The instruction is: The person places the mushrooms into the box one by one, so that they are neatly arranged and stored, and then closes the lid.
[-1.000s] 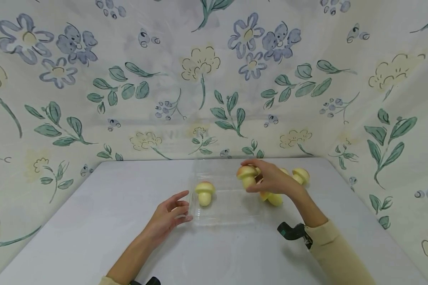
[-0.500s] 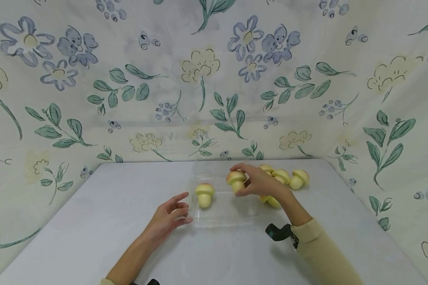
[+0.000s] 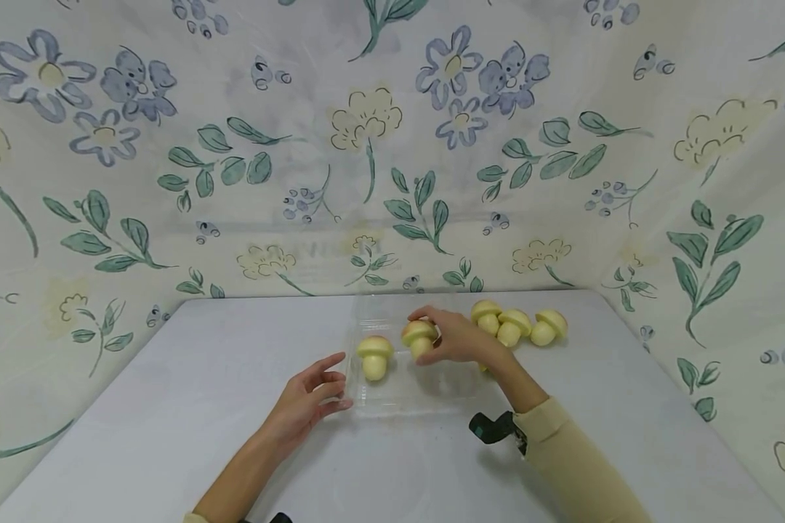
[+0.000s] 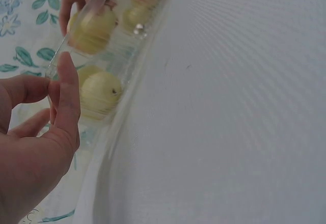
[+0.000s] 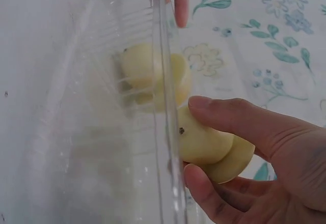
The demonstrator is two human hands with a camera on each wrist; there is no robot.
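Note:
My right hand (image 3: 456, 337) pinches a mushroom-shaped piece (image 3: 419, 335), pale yellow with an orange-tinged cap, between thumb and fingers. It is over the clear plastic box (image 3: 419, 404), cap up; the right wrist view has its stem (image 5: 201, 140) beside the box rim. Inside the box, at the left, a second yellow mushroom (image 3: 375, 357) stands with its cap up. At the box's left side is my left hand (image 3: 309, 398), its fingers loosely bent and resting against the wall. The left wrist view shows its fingertips (image 4: 65, 63) at the rim.
Right of the box lie several more yellow mushrooms (image 3: 513, 325), one mostly hidden behind my right wrist. Everything rests on a white table (image 3: 235, 327). A floral cloth (image 3: 366, 181) hangs right behind the table's far edge.
My right hand has carried the mushroom leftward over the box, closer to the one standing inside. More mushrooms on the right have come into sight. The left hand has stayed in place.

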